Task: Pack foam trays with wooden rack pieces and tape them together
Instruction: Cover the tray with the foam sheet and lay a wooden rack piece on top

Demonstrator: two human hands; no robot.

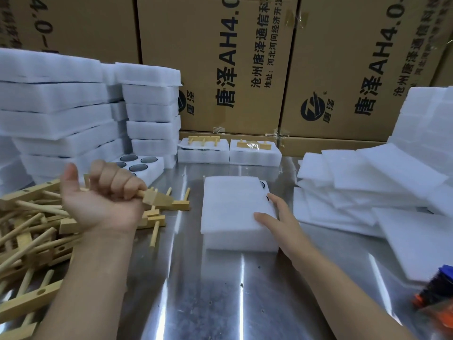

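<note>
A white foam tray (240,241) lies at the middle of the metal table with a flat foam sheet (230,202) laid over it as a lid. My right hand (277,217) rests on the sheet's right edge, fingers straight. To the left, my left hand (107,197) is turned palm-up and grips a wooden rack piece (159,198) by its pegs, held above a pile of wooden rack pieces (31,229). An uncovered foam tray (157,168) with round pockets sits behind that hand.
Stacks of foam trays (61,114) rise at the back left. Two packed trays (228,153) with wooden pieces on top stand against the cardboard boxes (215,65). Loose foam sheets (380,192) are heaped on the right. A tape dispenser (436,290) lies at the right edge.
</note>
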